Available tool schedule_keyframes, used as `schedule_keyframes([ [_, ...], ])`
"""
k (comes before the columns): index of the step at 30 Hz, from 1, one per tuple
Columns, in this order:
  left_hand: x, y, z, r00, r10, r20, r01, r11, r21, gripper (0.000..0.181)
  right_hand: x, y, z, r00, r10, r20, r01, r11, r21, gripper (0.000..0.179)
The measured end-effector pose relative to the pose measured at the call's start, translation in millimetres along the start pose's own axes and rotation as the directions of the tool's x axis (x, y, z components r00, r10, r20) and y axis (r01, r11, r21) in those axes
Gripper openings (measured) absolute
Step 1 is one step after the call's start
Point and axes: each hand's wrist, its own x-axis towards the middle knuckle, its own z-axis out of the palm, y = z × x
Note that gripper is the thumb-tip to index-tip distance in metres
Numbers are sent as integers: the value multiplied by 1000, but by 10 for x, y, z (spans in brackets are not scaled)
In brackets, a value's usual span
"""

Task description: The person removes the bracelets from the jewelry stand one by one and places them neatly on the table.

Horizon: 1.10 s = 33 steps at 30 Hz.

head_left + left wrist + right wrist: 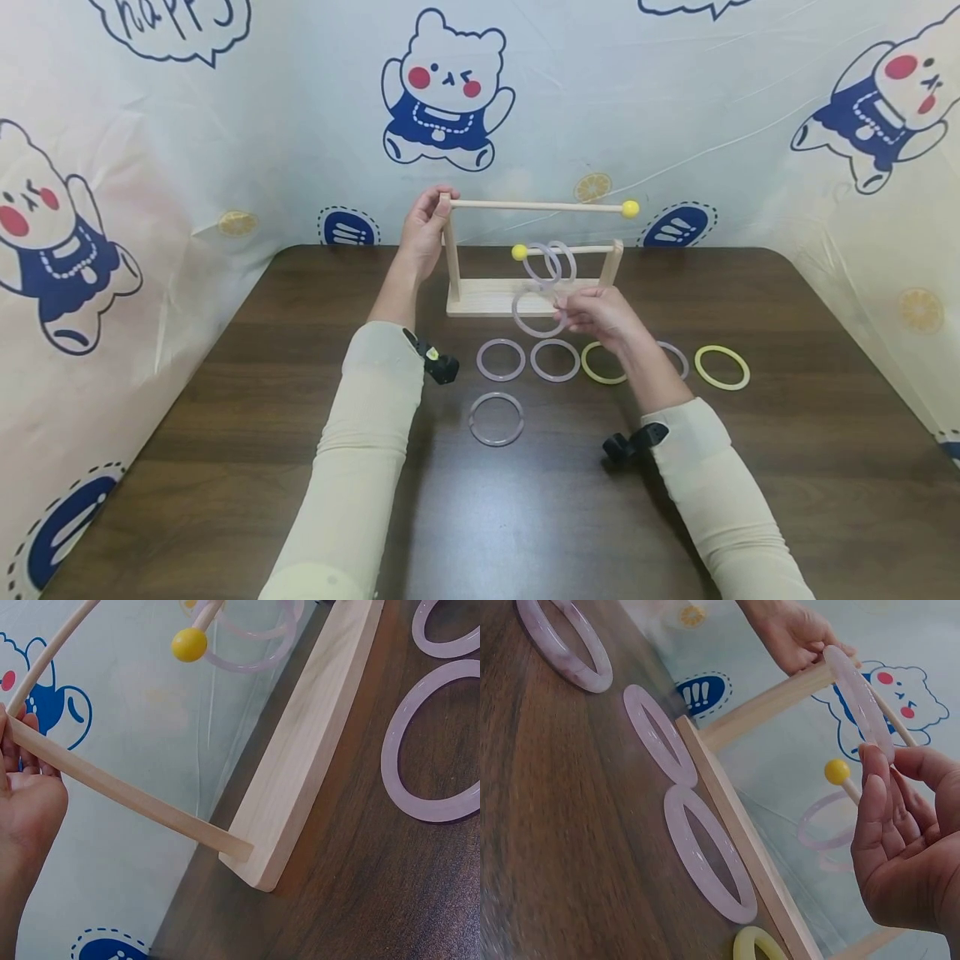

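Note:
A pale wooden bangle stand (487, 292) has two horizontal rods tipped with yellow balls. My left hand (423, 229) grips the top of its left post (127, 787), at the upper rod's end. Two translucent lilac bangles (244, 670) hang on the lower rod near its ball (519, 252). My right hand (600, 317) pinches another lilac bangle (859, 697) between thumb and fingers. That bangle is held upright in front of the stand, just below the hanging pair in the head view. In the right wrist view it stands apart from the lower rod's ball (838, 772).
Lilac bangles (501, 379) and yellow bangles (722, 387) lie in a row before the stand, partly hidden by my right forearm. One greyish-lilac bangle (496, 443) lies nearer me. A printed curtain (300, 125) hangs behind the dark wooden table (262, 417).

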Motion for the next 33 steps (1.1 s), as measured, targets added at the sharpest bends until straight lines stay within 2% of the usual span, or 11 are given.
schedule_keyframes([
  [14,15,1,4,1000,13,6,-13,1000,11,11,-14,11,-102,992,79,98,-65,988,-138,24],
  [22,7,7,2,1000,-2,-2,2,1000,26,14,-27,20,-160,971,154,182,-114,970,-214,25],
  [33,2,-6,2,1000,26,18,-27,999,38,12,-50,53,-229,949,191,250,-125,958,-259,25],
])
